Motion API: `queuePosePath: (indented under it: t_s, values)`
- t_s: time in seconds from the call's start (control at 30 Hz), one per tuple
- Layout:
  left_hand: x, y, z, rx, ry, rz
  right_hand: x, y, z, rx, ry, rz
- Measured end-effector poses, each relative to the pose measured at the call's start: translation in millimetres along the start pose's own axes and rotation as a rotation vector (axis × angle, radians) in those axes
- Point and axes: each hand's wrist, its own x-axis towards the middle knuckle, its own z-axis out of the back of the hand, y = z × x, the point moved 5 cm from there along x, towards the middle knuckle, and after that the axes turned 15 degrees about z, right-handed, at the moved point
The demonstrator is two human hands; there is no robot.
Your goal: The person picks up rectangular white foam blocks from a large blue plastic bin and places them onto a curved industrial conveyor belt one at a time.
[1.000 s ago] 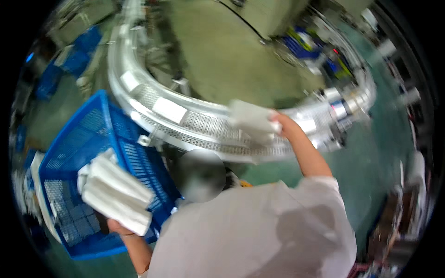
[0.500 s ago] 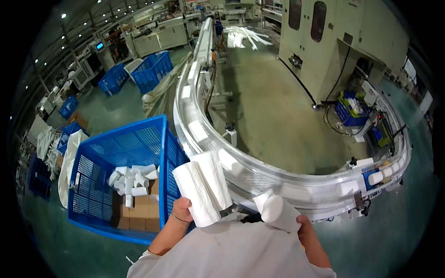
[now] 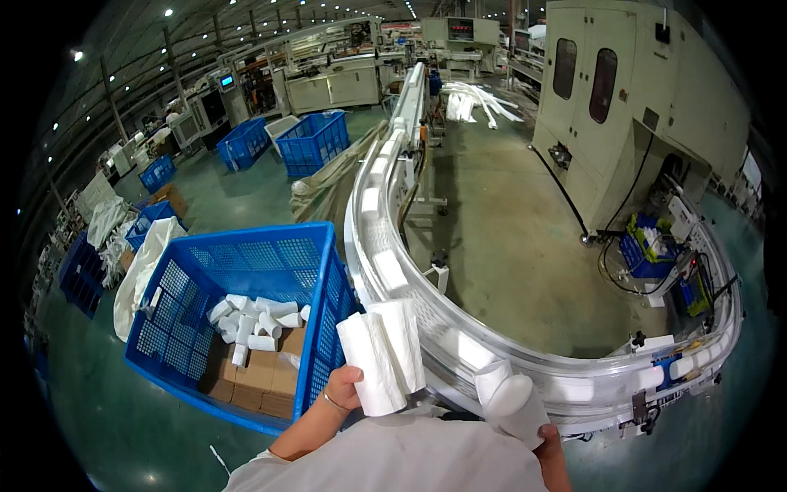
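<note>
My left hand (image 3: 341, 389) is closed on a pair of white paper rolls (image 3: 370, 365), held side by side and tilted, just right of the blue crate. Two more white paper rolls (image 3: 518, 407) are in my right hand (image 3: 549, 443), over the near edge of the curved conveyor; one shows its round end toward the front. Most of my right fingers are hidden behind these rolls. Along the conveyor (image 3: 426, 305) lie several more white rolls, spaced out in single file.
At the left stands a large blue crate (image 3: 328, 279) with loose white rolls (image 3: 246, 326) piled over brown cardboard. A cream machine cabinet (image 3: 607, 90) rises beyond the conveyor's curve. Farther back are blue crates (image 3: 313, 143) and long white strips (image 3: 477, 102) on the floor.
The view has tilted up and turned left, so the surroundings sit lower and farther right. Both hands keep hold of their rolls, with little change in pose.
</note>
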Motion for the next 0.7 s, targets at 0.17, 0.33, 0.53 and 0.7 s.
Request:
queuePosePath:
  t_s: [0.17,0.33,0.53,0.7]
  values:
    - [-7,11,17,-0.125,0.008,0.042,18,1,-15,0.047,0.272,-0.069]
    - [-7,28,30,-0.101,-0.04,0.073,20,1,-33,0.002,0.265,-0.11]
    - [9,22,7,-0.109,-0.041,0.058,6,7,-36,-0.097,0.116,-0.075]
    - [26,25,-11,-0.089,-0.042,0.026,-5,14,-32,-0.087,0.108,-0.058]
